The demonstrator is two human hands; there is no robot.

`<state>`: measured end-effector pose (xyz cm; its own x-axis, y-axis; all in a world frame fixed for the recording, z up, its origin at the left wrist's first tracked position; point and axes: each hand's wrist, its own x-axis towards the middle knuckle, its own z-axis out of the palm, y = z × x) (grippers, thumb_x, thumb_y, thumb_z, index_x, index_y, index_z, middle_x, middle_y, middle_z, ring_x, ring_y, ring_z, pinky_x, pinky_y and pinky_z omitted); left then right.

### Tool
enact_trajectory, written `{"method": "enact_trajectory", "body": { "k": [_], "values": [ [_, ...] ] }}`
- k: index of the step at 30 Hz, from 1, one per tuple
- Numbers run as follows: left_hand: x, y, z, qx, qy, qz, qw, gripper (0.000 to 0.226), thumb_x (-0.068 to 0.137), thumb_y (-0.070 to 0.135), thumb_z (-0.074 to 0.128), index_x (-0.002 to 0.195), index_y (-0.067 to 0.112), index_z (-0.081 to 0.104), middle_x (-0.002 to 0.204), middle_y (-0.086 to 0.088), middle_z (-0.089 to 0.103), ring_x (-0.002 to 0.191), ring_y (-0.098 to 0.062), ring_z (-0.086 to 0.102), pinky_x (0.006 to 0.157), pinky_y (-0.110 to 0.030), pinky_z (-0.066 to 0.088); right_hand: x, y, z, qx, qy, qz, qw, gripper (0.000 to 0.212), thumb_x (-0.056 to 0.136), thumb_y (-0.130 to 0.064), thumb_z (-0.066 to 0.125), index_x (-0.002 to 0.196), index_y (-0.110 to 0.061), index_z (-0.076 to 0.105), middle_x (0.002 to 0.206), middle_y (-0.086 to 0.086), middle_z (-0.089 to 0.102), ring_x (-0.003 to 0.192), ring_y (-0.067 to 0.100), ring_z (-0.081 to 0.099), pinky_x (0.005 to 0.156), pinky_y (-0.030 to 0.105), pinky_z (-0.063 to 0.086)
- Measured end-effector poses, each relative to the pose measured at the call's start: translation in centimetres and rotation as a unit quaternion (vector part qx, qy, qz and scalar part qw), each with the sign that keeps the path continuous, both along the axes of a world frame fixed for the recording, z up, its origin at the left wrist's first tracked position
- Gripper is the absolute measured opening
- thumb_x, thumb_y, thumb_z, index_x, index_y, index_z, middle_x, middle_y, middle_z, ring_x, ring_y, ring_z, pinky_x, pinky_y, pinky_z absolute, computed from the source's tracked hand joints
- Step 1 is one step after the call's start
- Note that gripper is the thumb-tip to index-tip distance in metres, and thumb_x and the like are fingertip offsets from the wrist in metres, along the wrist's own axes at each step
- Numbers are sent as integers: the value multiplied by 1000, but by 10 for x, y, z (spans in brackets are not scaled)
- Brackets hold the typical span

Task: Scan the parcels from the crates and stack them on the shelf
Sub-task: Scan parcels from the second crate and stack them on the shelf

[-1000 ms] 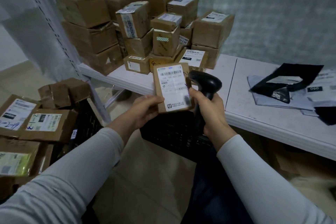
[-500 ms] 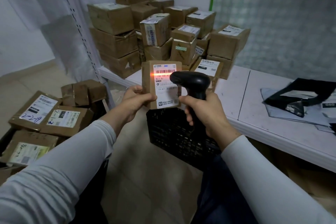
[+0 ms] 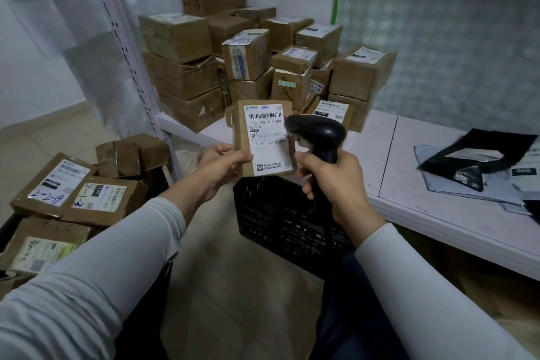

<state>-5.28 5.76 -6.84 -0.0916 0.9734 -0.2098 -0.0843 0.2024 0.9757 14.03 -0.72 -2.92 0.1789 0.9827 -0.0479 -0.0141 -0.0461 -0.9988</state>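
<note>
At frame centre, the left hand pinched a small parcel; the right hand gripped the scanner. The parcel looked light and stiff, best held by its edges.

The left hand has its fingers hidden behind the parcel, and only the thumb shows on the front. The scanner covers the right edge of the parcel's label, and its grip is buried in the right hand. The label's fine print is too small to read. At 6 o'clock, hands and parcel screen the inside of the black crate. At 3 o'clock the mailer bags are blurred and cut by the frame edge. At 9 o'clock the loose parcels run off the left edge. At 12 o'clock the rear boxes sit mostly behind others.
</note>
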Motion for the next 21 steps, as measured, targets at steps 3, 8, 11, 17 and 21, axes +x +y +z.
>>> {"method": "enact_trajectory", "body": {
  "k": [3, 8, 11, 17, 21],
  "values": [
    [14, 3, 9, -21, -2, -63, 998, 16, 85, 15, 67, 100, 13, 62, 78, 1, 75, 85, -14, 68, 88, -36, 54, 16, 4, -2, 16, 50, -70, 996, 14, 85, -19, 71, 88, -9, 62, 62, 3, 66, 48, 18, 60, 43, 26, 43],
    [68, 23, 34, -4, -1, -101, 995, 10, 88, 22, 64, 97, 17, 63, 99, -6, 69, 95, -20, 66, 73, -29, 57, 38, 14, -1, 25, 90, -106, 990, 12, 85, -19, 72, 92, -15, 62, 84, 5, 73, 60, 18, 70, 44, 26, 48],
    [103, 41, 50, 22, 27, -99, 995, 7, 91, 24, 61, 93, 17, 62, 85, 0, 65, 75, -11, 62, 54, -18, 51, 53, 33, 8, 43, 105, -152, 982, 12, 84, -16, 72, 90, -13, 62, 81, 9, 72, 51, 16, 66, 42, 25, 45],
    [143, 87, 60, 91, 65, -70, 991, 24, 90, 33, 62, 109, 19, 66, 101, -4, 70, 86, -16, 66, 79, -32, 57, 77, 90, 22, 71, 103, -189, 974, 14, 77, -18, 76, 82, -20, 64, 75, 5, 68, 63, 18, 62, 61, 36, 52],
    [150, 109, 57, 119, 130, -34, 984, 46, 81, 55, 60, 118, 27, 67, 107, 0, 69, 102, -19, 64, 89, -38, 54, 77, 123, 15, 58, 109, -187, 974, 17, 77, -22, 77, 89, -19, 65, 77, 4, 66, 63, 17, 61, 64, 35, 53]
  ]
}}
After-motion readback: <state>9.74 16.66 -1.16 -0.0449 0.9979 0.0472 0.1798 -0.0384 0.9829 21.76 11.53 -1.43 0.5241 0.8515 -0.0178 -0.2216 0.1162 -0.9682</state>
